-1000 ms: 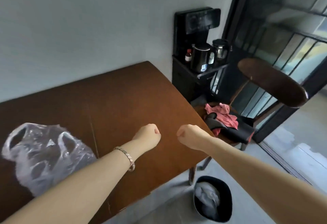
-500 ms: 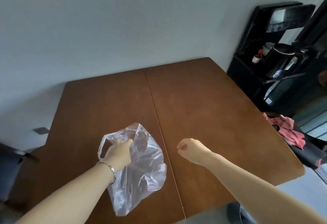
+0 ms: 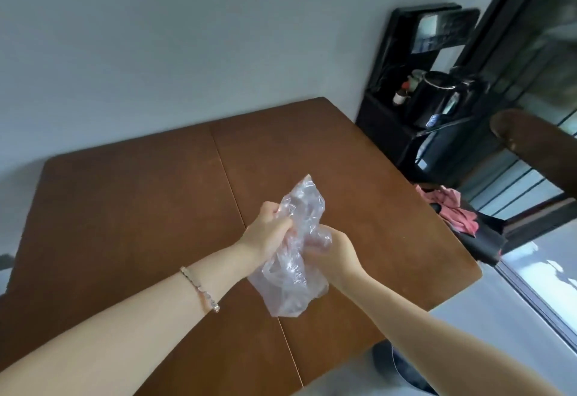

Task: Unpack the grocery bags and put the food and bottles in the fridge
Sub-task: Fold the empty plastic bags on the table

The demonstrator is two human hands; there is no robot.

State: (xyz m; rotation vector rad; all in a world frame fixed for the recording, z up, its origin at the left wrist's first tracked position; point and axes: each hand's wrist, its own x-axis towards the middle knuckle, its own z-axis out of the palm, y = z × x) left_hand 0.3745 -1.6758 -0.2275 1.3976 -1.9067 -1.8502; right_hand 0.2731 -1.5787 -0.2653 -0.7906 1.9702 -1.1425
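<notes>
Right hand (image 3: pixel 334 252) has come in since a moment ago and joined the left hand (image 3: pixel 268 233) on the crinkly clear plastic bag (image 3: pixel 290 289), held over the brown wooden worktop (image 3: pixel 140 208). Both grips are closed round its bunched middle, right one nearer me. The bag's long axis runs straight away between them and it looks empty, so I guess scrunching comes next.

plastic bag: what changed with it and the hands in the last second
The left hand reached to the plastic bag lying on the table, took hold of it and gathered it up. The right hand, an empty fist before, now grips it too, and the bag is scrunched between them. The table stayed as it was.
</notes>
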